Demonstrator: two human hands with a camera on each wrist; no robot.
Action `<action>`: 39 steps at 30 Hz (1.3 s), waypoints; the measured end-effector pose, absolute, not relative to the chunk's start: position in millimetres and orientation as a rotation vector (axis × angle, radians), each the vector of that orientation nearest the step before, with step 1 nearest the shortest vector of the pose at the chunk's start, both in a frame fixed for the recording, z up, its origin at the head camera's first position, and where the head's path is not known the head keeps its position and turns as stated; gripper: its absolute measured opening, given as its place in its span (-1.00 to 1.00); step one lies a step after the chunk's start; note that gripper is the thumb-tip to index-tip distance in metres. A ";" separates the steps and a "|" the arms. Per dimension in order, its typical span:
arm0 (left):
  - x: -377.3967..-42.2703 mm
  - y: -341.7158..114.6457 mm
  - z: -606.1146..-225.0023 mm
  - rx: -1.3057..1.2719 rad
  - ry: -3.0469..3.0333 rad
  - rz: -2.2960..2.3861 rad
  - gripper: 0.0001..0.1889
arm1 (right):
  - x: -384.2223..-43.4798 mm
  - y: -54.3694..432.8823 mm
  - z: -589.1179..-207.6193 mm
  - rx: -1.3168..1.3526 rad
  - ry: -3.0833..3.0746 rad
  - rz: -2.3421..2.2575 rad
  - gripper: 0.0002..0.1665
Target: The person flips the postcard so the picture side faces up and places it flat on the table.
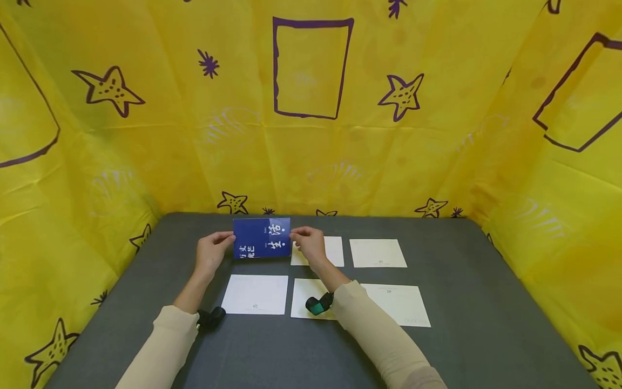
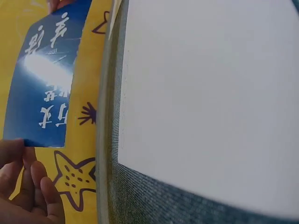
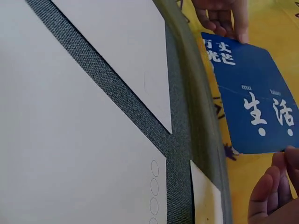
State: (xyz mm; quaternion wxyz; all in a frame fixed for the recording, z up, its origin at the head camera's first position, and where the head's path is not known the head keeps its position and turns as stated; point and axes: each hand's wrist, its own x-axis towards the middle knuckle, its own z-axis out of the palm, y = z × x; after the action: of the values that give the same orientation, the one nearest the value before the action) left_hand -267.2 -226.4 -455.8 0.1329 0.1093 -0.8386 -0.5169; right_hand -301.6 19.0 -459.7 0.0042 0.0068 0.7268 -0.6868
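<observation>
A blue postcard point(image 1: 252, 239) with white Chinese characters is held up near the table's far edge, above the back row of cards. At its left edge, my left hand point(image 1: 211, 253) pinches it between thumb and fingers. My right hand point(image 1: 311, 247) pinches the opposite edge. In the left wrist view the blue postcard point(image 2: 44, 79) shows a bright glare patch across its middle. The right wrist view shows the printed side of the postcard point(image 3: 257, 98), with a thin crease line across it.
Several white cards lie in two rows on the dark grey table point(image 1: 262, 351): two at the back, such as the back right card point(image 1: 378, 253), and three in front, including the front left card point(image 1: 255, 294). My right forearm covers part of the front middle card point(image 1: 302, 300). Yellow cloth point(image 1: 311, 162) surrounds the table.
</observation>
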 end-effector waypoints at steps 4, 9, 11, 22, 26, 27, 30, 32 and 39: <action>-268.5 -226.0 -457.5 0.361 -2.424 -1.503 -0.70 | -303.2 16.5 -461.0 0.034 2.281 -2.159 -0.85; -271.1 -224.3 -458.2 0.422 -2.379 -1.524 -0.71 | -304.1 12.8 -462.0 0.075 2.301 -2.140 -0.87; -271.5 -223.8 -456.8 0.443 -2.354 -1.536 -0.72 | -304.0 10.8 -462.0 0.084 2.319 -2.123 -0.88; -273.8 -224.5 -457.0 0.556 -2.298 -1.652 -0.73 | -302.3 2.5 -465.1 0.118 2.380 -2.078 -0.89; -273.4 -225.6 -456.8 0.572 -2.314 -1.667 -0.72 | -302.0 0.8 -468.2 0.126 2.409 -2.053 -0.90; -273.5 -225.8 -456.6 0.574 -2.313 -1.668 -0.72 | -302.2 0.4 -469.0 0.131 2.408 -2.046 -0.91; -274.2 -226.4 -455.7 0.576 -2.328 -1.650 -0.73 | -302.6 -0.6 -471.1 0.144 2.423 -2.004 -0.90; -274.9 -227.0 -454.8 0.570 -2.343 -1.626 -0.73 | -302.8 -1.1 -472.0 0.152 2.428 -1.974 -0.89; -278.4 -231.5 -455.1 0.519 -2.415 -1.578 -0.74 | -302.2 -2.6 -471.4 0.134 2.544 -1.790 -0.89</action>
State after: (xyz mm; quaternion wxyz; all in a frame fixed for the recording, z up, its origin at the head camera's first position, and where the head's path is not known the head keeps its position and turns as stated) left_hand -278.4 -231.5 -455.1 0.1053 0.1761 -0.8193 -0.5353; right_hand -302.2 -2.6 -471.4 0.0142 0.0431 0.8169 -0.5749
